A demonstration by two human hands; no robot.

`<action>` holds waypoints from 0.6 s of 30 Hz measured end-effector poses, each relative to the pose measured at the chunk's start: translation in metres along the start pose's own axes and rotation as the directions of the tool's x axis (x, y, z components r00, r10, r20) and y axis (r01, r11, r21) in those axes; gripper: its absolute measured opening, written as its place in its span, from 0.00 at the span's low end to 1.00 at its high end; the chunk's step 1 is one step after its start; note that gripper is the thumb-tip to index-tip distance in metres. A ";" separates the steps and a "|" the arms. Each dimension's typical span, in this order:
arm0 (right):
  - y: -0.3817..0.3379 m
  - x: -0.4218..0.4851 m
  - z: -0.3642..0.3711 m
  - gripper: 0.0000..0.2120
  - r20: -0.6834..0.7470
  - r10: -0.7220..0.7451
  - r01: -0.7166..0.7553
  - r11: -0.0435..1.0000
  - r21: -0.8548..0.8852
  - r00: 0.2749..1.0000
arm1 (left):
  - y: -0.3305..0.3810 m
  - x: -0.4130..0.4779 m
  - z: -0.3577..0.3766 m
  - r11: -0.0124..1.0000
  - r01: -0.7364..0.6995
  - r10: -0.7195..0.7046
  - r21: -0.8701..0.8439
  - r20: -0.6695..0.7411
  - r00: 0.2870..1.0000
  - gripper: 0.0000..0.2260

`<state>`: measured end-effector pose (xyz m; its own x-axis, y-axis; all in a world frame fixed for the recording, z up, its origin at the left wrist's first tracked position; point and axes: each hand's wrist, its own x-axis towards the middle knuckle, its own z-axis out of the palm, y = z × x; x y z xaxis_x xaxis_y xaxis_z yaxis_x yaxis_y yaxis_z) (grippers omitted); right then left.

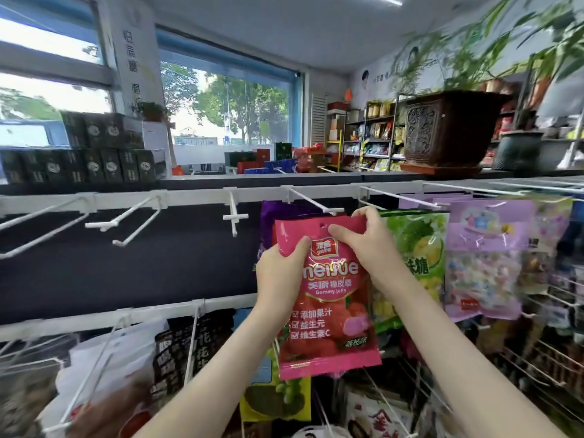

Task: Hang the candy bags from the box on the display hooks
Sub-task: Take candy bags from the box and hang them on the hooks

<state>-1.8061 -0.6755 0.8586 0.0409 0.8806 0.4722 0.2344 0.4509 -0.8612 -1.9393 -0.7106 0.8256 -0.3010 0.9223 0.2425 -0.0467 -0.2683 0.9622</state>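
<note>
A pink candy bag is held upright in front of the display rack, its top edge just under the tip of a white hook and its punched hole a little below and left of that tip, not yet on it. The left hand grips the bag's left edge about a third of the way down, thumb on the printed front and fingers curled behind. The right hand pinches the top right corner, thumb pressed on the front close to the hole and fingers wrapped over the top edge. Behind the pink bag a purple bag hangs on the same hook. To the right a green bag and then a lilac bag hang from neighbouring hooks. All the hooks stick out from a white rail, and further left on it two more hooks jut out in front of a dark back panel. On a lower rail, a black bag and a yellow-green bag hang below the forearms. On the shelf on top of the rack stand a carved brown plant pot at the right and stacked dark boxes at the left, with a large window behind.
</note>
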 end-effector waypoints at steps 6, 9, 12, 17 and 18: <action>0.007 0.007 -0.001 0.16 0.011 0.004 -0.004 1.000 0.020 1.000 | -0.004 0.005 0.002 1.000 -0.017 0.017 -0.003 0.001 1.000 0.07; 0.011 0.010 0.001 0.16 0.014 0.003 -0.003 1.000 0.022 1.000 | -0.006 0.007 0.001 0.999 -0.041 0.041 0.013 -0.027 0.999 0.07; 0.013 0.010 0.001 0.15 0.011 -0.002 0.001 0.999 0.040 1.000 | -0.007 0.005 0.001 0.997 -0.075 0.075 0.011 -0.048 0.996 0.07; 0.014 0.008 0.002 0.15 -0.005 -0.017 0.017 1.000 0.017 1.000 | -0.005 -0.003 -0.003 0.959 -0.241 0.258 0.149 -0.114 0.959 0.04; 0.013 0.006 0.003 0.15 -0.009 -0.029 0.029 1.000 -0.012 1.000 | -0.004 -0.004 -0.004 0.945 -0.265 0.292 0.190 -0.130 0.948 0.04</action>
<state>-1.8053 -0.6637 0.8498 0.0425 0.8657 0.4987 0.2467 0.4746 -0.8449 -1.9415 -0.7142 0.8199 -0.4228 0.7594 0.4945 0.2166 -0.4451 0.8689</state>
